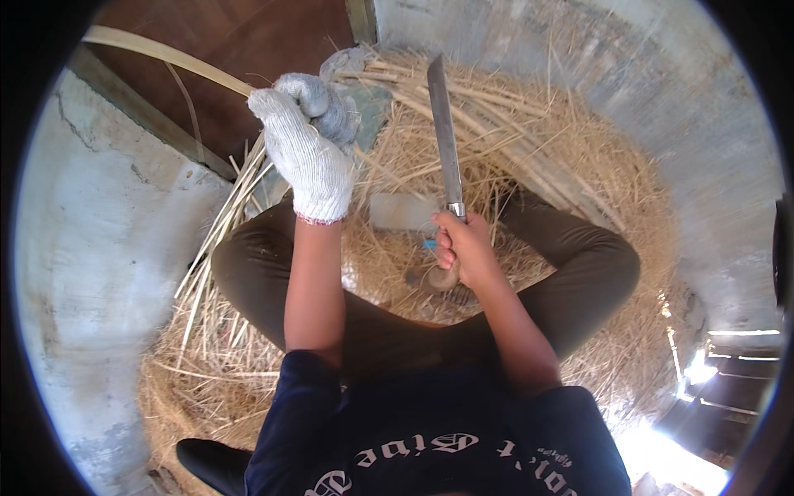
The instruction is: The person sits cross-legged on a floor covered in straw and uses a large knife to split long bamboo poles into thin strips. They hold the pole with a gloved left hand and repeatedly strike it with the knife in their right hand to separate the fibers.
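Observation:
My left hand [308, 149], in a white knitted glove with grey, soiled-looking fingers, is closed around the end of a long pale strip of split bamboo [178, 59]. The strip bends away to the upper left, out of view; its part inside the fist is hidden. Bare, my right hand [465, 248] grips the curved wooden handle of a long knife [445, 124]. Its straight blade points up and away from me, apart from the bamboo strip. Between my bent legs, left of the knife's handle, lies a pale block [403, 212].
Shavings [616, 182] cover the floor around my crossed legs. A bundle of split strips [223, 240] lies by my left knee, and longer poles [521, 145] lie beyond the knife. Weathered walls [107, 190] rise on both sides, with a brown panel [273, 37] at the far left.

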A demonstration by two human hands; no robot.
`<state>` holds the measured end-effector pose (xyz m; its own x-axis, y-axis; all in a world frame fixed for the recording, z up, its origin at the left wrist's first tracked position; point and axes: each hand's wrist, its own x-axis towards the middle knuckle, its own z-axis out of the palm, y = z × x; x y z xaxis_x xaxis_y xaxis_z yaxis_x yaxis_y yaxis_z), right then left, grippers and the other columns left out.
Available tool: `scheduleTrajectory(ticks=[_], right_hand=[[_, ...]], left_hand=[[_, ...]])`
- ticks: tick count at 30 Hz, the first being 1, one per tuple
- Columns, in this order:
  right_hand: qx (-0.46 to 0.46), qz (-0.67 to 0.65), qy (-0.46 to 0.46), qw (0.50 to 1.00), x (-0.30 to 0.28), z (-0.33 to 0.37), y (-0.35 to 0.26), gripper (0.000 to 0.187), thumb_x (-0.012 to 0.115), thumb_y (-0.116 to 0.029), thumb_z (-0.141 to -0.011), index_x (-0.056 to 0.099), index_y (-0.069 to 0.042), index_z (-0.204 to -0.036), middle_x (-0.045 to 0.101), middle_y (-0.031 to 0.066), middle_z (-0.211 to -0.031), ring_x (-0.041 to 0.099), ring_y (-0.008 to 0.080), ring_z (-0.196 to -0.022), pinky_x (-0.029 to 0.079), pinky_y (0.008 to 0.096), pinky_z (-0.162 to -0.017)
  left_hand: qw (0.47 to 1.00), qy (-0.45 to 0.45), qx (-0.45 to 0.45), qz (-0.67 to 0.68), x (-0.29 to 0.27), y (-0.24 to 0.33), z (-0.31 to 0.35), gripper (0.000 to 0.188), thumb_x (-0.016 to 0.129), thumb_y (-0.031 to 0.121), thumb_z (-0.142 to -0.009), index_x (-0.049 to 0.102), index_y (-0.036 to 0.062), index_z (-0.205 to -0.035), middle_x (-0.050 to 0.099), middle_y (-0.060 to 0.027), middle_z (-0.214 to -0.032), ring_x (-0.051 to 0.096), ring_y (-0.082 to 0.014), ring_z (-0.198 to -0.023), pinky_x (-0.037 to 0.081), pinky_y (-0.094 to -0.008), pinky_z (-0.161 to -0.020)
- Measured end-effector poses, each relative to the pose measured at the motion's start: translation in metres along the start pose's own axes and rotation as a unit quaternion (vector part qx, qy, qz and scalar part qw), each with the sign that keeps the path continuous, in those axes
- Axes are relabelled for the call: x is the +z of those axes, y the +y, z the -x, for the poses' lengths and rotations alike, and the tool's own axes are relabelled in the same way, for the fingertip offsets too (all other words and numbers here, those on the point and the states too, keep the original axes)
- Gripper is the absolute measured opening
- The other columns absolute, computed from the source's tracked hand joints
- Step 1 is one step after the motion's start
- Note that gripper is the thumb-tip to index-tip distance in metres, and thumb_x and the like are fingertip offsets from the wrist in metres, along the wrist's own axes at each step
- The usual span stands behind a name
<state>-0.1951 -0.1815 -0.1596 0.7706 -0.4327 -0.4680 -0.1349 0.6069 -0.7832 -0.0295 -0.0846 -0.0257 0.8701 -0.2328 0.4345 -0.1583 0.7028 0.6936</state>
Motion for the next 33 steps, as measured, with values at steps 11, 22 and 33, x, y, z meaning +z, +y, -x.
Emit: scheduleTrajectory(ticks=[11,22,33], right_hand=[[-0.103,0.282,0.031,0.953,0.002,-0.028,0.082,0.033,0.064,-0.019,-0.092,0.055,-0.004,-0.064,0.050,0.0020,-0.050,0.050,0.0124,-0.040,0.037,0.0325,-0.041],[-0.124,0.357,0.030,0.925,0.011,-0.023,0.090,0.035,0.069,-0.028,-0.086,0.062,0.002,-0.072,0.063,0.0181,-0.062,0.069,0.0339,-0.061,0.053,0.0458,-0.063],[-0.183,0.378,-0.008,0.908,0.022,-0.007,0.077,0.030,0.070,-0.029,-0.086,0.069,0.000,-0.080,0.067,0.0200,-0.068,0.069,0.0372,-0.064,0.054,0.0468,-0.065]], left_hand=[[0.992,-0.084,-0.026,0.095,-0.028,0.000,-0.022,0.074,0.045,0.084,-0.088,0.026,0.0180,-0.062,0.017,0.0051,-0.053,0.012,-0.0120,-0.046,0.018,-0.0288,-0.043],[0.992,-0.116,-0.022,0.041,-0.036,0.019,-0.020,0.071,0.064,0.082,-0.080,0.032,0.0194,-0.064,0.020,0.0066,-0.051,0.014,-0.0100,-0.047,0.017,-0.0295,-0.048],[0.979,-0.154,-0.067,0.120,-0.051,0.026,-0.029,0.073,0.064,0.083,-0.078,0.033,0.0189,-0.063,0.019,0.0060,-0.051,0.015,-0.0100,-0.048,0.017,-0.0307,-0.050]])
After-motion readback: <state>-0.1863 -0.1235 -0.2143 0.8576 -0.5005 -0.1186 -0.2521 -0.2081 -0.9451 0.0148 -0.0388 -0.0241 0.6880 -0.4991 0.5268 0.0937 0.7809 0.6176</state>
